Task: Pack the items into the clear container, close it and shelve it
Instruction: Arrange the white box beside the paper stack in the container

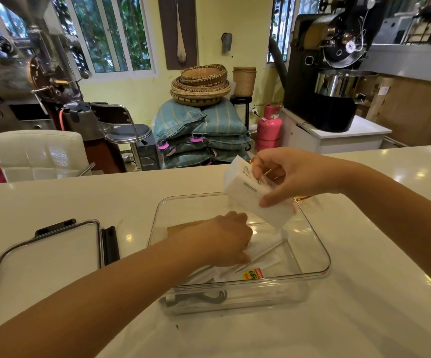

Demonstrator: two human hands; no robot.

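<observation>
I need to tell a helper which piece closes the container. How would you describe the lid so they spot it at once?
Start at the clear container in the middle of the white counter. Look to its left: the lid lies flat there, apart from it. It is the only flat clear panel edged with black latches.

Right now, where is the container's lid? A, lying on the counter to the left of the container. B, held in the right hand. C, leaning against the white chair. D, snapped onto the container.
A: the lid lies flat on the counter, left of the open clear container, while the right hand holds a white box instead.
</observation>
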